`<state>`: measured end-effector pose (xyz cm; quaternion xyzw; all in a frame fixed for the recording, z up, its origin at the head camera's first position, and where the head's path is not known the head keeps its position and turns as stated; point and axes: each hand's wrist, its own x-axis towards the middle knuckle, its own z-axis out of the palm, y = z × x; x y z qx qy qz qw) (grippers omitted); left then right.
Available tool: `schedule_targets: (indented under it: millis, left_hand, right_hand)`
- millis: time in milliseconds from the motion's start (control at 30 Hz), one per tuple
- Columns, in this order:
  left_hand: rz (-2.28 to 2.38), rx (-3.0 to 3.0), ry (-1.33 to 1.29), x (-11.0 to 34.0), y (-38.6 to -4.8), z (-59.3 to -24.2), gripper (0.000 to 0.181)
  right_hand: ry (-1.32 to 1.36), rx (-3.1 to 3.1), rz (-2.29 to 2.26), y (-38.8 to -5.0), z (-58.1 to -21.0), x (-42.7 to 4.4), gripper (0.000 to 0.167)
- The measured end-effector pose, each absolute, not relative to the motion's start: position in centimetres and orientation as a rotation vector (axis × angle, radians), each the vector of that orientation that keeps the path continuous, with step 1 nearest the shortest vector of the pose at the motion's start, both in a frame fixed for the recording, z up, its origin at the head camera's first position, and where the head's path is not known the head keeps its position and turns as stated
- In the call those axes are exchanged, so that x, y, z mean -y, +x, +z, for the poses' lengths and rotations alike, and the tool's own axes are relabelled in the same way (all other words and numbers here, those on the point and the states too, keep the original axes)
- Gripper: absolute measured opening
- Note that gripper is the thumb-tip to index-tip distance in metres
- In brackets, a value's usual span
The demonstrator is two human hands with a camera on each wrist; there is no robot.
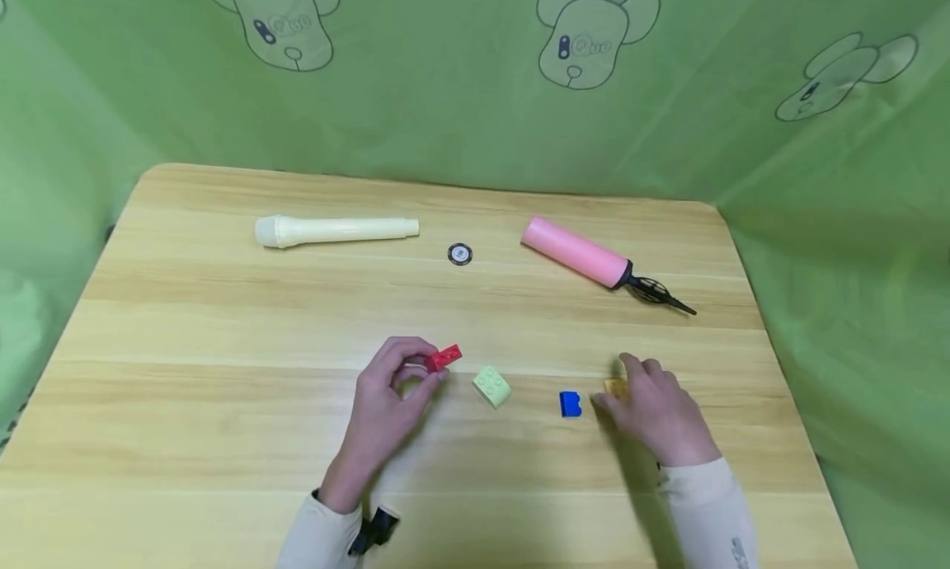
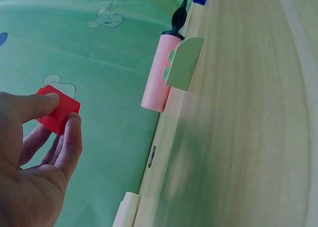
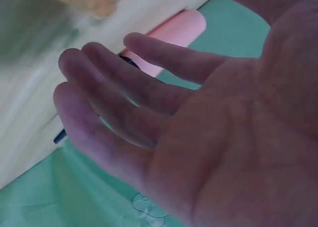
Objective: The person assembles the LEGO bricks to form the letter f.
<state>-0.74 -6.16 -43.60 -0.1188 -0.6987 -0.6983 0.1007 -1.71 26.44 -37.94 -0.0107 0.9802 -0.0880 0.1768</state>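
Green cloth (image 1: 445, 124) with printed animal heads fills the top of the head view and hangs down both sides of a wood-grain table (image 1: 223, 322). Every loose piece but the red brick lies straight on the tabletop. At upper left is a white microphone (image 1: 341, 230); near the upper centre a small round chip (image 1: 460, 255) lies flat; at upper right a pink pump (image 1: 579, 253) slants, its black nozzle pointing to the right edge.

Below the centre of the frame, the left hand (image 1: 391, 400) pinches a red brick (image 1: 444, 358) between thumb and fingertips, above the table. Just right of it sits a green brick (image 1: 491, 386), studs showing, and further right a blue brick (image 1: 571, 404). At lower right, the right hand (image 1: 656, 408) reaches down over a yellow brick (image 1: 616, 388), its thumb and fingers well apart on either side; whether they touch it I cannot tell. White sleeves (image 1: 708, 503) enter from the bottom edge.
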Motion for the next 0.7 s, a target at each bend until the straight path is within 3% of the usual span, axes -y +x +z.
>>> schedule_targets:
  millis: [700]
  left_hand:
    - [-2.083,2.039,-0.369,6.0,-0.8,-44.1,0.037]
  right_hand:
    - [0.024,-2.703,-0.290,-1.8,-39.5,-27.5,0.058]
